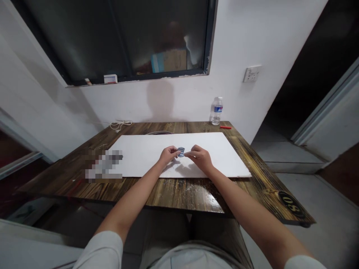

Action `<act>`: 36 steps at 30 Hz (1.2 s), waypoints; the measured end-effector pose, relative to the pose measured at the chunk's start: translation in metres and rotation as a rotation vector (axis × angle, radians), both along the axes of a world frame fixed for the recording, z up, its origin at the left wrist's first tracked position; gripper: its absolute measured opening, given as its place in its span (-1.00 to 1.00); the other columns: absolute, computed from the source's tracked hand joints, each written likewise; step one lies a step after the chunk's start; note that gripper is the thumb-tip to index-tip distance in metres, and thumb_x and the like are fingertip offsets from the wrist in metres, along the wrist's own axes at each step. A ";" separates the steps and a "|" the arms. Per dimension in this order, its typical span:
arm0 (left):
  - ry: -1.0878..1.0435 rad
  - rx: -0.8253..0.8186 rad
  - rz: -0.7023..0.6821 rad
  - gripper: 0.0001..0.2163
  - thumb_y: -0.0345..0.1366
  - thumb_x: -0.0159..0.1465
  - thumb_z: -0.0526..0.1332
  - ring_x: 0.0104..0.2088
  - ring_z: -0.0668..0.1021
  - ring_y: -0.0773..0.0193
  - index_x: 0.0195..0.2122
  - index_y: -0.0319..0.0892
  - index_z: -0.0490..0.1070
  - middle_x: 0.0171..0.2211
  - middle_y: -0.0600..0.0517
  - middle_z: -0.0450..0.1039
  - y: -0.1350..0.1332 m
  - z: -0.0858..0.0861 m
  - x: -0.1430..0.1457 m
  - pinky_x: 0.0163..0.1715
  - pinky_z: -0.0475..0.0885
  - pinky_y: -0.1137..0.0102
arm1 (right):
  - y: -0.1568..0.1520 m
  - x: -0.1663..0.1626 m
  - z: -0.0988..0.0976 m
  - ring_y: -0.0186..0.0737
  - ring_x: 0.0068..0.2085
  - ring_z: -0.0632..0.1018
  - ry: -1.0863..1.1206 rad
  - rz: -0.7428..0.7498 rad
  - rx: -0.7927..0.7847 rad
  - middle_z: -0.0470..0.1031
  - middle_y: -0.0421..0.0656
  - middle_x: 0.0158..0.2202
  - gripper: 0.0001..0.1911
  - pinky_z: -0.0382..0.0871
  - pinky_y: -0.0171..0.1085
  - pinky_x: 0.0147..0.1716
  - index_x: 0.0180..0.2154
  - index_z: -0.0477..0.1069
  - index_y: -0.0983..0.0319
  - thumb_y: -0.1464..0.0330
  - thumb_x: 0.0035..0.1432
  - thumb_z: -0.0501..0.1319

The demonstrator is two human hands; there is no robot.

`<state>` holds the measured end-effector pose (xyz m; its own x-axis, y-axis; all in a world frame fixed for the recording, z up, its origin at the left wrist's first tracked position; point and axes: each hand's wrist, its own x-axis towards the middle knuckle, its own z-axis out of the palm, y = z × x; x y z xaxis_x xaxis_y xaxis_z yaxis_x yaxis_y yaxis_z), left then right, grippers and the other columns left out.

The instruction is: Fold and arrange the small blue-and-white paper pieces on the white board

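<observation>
Both my hands meet over the middle of a white sheet (pixel 146 147) that lies on a dark wooden table (pixel 182 190). My left hand (pixel 168 154) pinches a small blue-grey object (pixel 181 151) at its left side, fingers closed. My right hand (pixel 199 156) has its fingers curled and pinched together, fingertips touching the object's right side. The object is too small to name; it is held just above the sheet.
A clear plastic water bottle (pixel 216 110) stands at the table's back right beside the wall. A red pen (pixel 225 127) lies near it. A white cord (pixel 120 124) is coiled at the back left. A blurred patch (pixel 103 166) covers something at the sheet's left end. A round black tag (pixel 291 204) marks the table's right corner.
</observation>
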<state>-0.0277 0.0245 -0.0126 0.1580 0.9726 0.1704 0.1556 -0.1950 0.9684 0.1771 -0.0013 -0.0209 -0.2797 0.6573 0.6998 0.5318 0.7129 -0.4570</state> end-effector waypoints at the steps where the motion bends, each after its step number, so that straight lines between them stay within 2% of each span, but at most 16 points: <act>1: 0.000 -0.004 -0.003 -0.63 -0.02 -0.07 0.43 -0.59 0.39 0.40 -0.48 -0.21 0.39 -0.59 0.08 0.41 0.000 0.000 0.000 -0.62 0.24 0.50 | 0.000 0.001 0.000 -0.29 -0.37 0.50 -0.009 -0.009 -0.006 0.50 -0.14 -0.36 -0.79 0.31 -0.33 -0.36 -0.25 0.62 0.09 0.25 0.27 0.20; 7: -0.014 -0.035 -0.025 -0.63 -0.02 -0.05 0.43 -0.61 0.38 0.40 -0.46 -0.22 0.42 -0.59 0.07 0.42 -0.002 0.002 0.000 -0.62 0.20 0.50 | 0.001 -0.001 -0.002 -0.20 -0.19 0.55 -0.051 0.029 0.053 0.58 -0.07 -0.20 -0.76 0.39 -0.28 -0.20 -0.17 0.58 0.14 0.28 0.31 0.13; 16: -0.082 -0.014 -0.141 -0.61 -0.01 -0.08 0.46 -0.54 0.45 0.36 -0.48 -0.22 0.43 -0.56 0.05 0.45 -0.007 0.009 0.000 -0.49 0.33 0.46 | 0.009 -0.002 -0.006 -0.16 -0.17 0.52 -0.079 0.109 0.158 0.52 -0.03 -0.19 -0.72 0.43 -0.20 -0.17 -0.06 0.53 0.13 0.36 0.33 0.09; 21: -0.153 0.010 -0.148 -0.61 -0.02 -0.05 0.46 -0.51 0.48 0.35 -0.47 -0.23 0.43 -0.54 0.06 0.46 -0.003 0.006 -0.001 -0.44 0.37 0.45 | 0.015 -0.005 -0.009 -0.20 -0.16 0.48 -0.082 0.156 0.265 0.48 -0.06 -0.16 -0.61 0.42 -0.20 -0.18 0.05 0.45 0.08 0.48 0.33 0.00; 27: -0.241 0.017 -0.171 -0.66 -0.06 0.01 0.44 -0.47 0.52 0.33 -0.46 -0.23 0.41 -0.48 0.05 0.48 0.000 0.002 -0.003 -0.36 0.47 0.38 | 0.011 -0.006 -0.007 -0.16 -0.10 0.43 -0.218 0.111 0.262 0.44 -0.04 -0.05 -0.52 0.34 -0.14 -0.13 0.15 0.34 0.04 0.54 0.28 0.04; 31: -0.245 0.034 -0.119 -0.69 -0.10 0.03 0.43 -0.48 0.52 0.33 -0.45 -0.23 0.43 -0.47 0.04 0.49 0.001 0.002 -0.003 -0.37 0.49 0.37 | 0.004 -0.007 -0.004 -0.05 0.02 0.37 -0.321 0.026 0.211 0.41 -0.02 0.05 -0.50 0.26 -0.10 -0.09 0.17 0.33 0.03 0.53 0.25 0.10; 36: -0.275 0.094 0.074 -0.69 -0.12 -0.03 0.44 -0.55 0.47 0.38 -0.44 -0.23 0.44 -0.52 0.07 0.47 0.007 0.000 -0.003 -0.50 0.42 0.44 | -0.008 -0.016 0.003 0.00 0.03 0.34 -0.345 0.003 0.137 0.41 0.00 0.06 -0.58 0.22 -0.06 -0.06 0.14 0.37 0.08 0.37 0.25 0.20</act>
<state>-0.0308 0.0312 -0.0122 0.0223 0.9578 0.2867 -0.0931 -0.2835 0.9544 0.1616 -0.0092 -0.0178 -0.5165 0.5630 0.6452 0.6356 0.7570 -0.1517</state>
